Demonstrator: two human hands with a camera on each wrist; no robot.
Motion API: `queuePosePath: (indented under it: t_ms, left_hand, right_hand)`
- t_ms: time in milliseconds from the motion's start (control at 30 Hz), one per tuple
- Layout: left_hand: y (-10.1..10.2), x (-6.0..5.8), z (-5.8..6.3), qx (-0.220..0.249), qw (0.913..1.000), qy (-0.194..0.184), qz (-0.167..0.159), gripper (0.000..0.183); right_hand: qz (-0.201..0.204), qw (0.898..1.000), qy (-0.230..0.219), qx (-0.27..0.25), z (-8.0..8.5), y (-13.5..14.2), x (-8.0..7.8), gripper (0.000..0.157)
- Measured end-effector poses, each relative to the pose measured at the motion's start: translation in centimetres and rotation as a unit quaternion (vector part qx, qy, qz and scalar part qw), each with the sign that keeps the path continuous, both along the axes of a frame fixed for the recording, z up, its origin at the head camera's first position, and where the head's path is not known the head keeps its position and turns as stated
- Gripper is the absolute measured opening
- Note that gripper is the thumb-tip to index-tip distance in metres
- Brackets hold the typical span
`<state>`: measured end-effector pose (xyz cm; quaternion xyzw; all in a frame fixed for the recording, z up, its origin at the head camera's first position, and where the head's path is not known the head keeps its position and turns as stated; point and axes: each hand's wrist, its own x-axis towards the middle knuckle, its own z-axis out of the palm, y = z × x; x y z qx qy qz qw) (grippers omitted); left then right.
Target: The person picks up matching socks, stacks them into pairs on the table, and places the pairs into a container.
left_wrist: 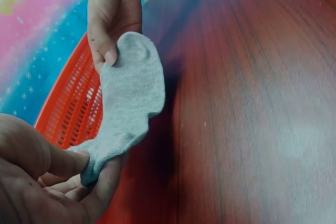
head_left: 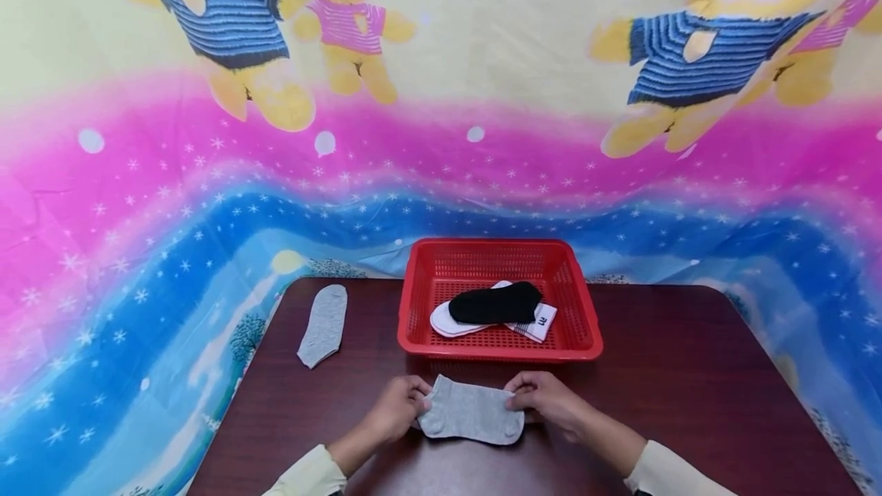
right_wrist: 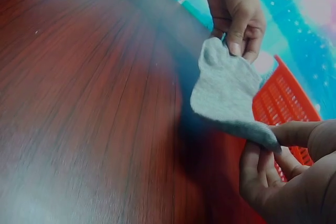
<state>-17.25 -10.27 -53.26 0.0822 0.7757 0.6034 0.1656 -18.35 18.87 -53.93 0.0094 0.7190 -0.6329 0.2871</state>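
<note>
A light grey ankle sock (head_left: 475,412) is stretched between both hands in front of the basket, above the dark wooden table (head_left: 675,396). My left hand (head_left: 398,409) pinches it near the cuff, thumb on top and fingers beneath, as the left wrist view shows. At the toe end, my right hand (head_left: 547,403) pinches the sock's edge between thumb and fingers. Another grey sock (head_left: 324,325) lies flat on the table at the left. Inside the red plastic basket (head_left: 409,343) a black sock (head_left: 494,303) lies across white socks (head_left: 462,326).
The basket stands at the table's back edge, just beyond both hands. Behind the table hangs a curtain (head_left: 475,167) printed with teddy bears and snowflakes, its folds reaching down along both table sides.
</note>
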Motion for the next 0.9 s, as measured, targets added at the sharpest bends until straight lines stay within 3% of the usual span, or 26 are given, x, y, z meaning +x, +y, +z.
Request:
queuePosePath:
  t_ms: [200,467,667,900]
  left_hand:
    - [0.9,0.2,-0.4,0.002,0.9997,-0.015,-0.017,0.012]
    - [1.8,0.7,-1.1,0.003,0.9993,-0.011,-0.036,0.012]
    - [3.0,0.9,-1.7,-0.034,0.9984,0.009,-0.046,0.011]
    - [3.8,1.3,-2.1,-0.055,0.9980,0.010,-0.030,0.009]
  right_hand:
    - [0.007,1.000,0.000,-0.004,-0.4,2.0,0.3,0.027]
    - [0.019,0.999,-0.005,0.031,-0.8,5.0,1.0,0.029]
    - [0.017,0.997,0.024,0.073,-1.3,6.0,1.5,0.028]
    - [0.016,0.989,0.077,0.123,-2.0,6.4,2.0,0.024]
